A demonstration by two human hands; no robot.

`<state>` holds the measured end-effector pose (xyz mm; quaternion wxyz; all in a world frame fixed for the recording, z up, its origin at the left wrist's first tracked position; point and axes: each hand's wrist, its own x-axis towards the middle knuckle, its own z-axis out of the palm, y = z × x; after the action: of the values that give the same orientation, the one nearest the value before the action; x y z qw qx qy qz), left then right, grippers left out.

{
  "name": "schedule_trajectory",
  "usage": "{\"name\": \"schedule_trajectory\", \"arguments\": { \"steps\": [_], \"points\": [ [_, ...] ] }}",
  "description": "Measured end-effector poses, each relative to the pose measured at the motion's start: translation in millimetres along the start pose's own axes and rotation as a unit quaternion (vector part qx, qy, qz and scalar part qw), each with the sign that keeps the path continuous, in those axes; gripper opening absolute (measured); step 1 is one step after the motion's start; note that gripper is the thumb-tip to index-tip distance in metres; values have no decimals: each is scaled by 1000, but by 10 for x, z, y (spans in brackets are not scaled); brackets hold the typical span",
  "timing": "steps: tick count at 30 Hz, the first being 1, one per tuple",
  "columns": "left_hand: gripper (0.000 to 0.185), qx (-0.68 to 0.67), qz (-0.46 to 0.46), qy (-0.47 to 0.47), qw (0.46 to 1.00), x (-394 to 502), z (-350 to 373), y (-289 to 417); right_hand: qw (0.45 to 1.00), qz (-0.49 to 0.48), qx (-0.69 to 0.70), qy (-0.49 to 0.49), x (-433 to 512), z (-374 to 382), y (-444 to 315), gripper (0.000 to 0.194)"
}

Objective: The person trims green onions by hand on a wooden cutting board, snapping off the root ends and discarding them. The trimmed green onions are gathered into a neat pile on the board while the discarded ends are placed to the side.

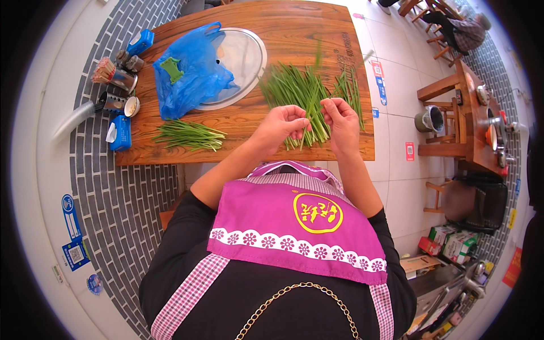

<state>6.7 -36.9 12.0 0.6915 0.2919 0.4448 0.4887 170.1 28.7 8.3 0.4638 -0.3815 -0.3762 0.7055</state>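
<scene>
A loose pile of green garlic chives [293, 85] lies on the wooden table before me, under and beyond both hands. My left hand [287, 125] has its thumb and fingers closed around a thin chive stalk at the pile's near side. Just to its right, my right hand [342, 123] is raised with thumb and forefinger pinched together; whether a blade is between them is unclear. A blurred green blade [318, 53] stands up beyond the hands. More chives [349, 95] lie along the table's right side. A smaller, neater bunch [189, 135] rests at the left front.
A blue plastic bag [187, 76] partly covers a round metal tray [248, 80]. Along the left wall stand tissue boxes [121, 134], a chopstick holder [123, 78] and a small white bowl [131, 106]. Beyond the wooden table's [297, 17] right edge are a bin [429, 119] and a seated person [461, 32].
</scene>
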Motion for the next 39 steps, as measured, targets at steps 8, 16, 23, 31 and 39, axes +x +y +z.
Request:
{"name": "schedule_trajectory", "arguments": {
  "steps": [8,16,23,31,39],
  "points": [
    [9,-18,-24,47,998,-3,-24,-80,989,-79,-58,108,294,-490,-287,11],
    [9,-92,-1,53,994,43,-185,-120,826,-43,-556,79,600,-1435,323,18],
    [9,-43,43,90,994,29,-110,-101,720,-82,-683,94,512,-1343,379,19],
    [8,0,61,98,993,57,-52,-142,954,-11,-239,-179,-27,-211,119,17],
    [23,-60,61,95,992,44,-73,-86,965,70,-196,-161,-158,-112,8,18]
  ]
}}
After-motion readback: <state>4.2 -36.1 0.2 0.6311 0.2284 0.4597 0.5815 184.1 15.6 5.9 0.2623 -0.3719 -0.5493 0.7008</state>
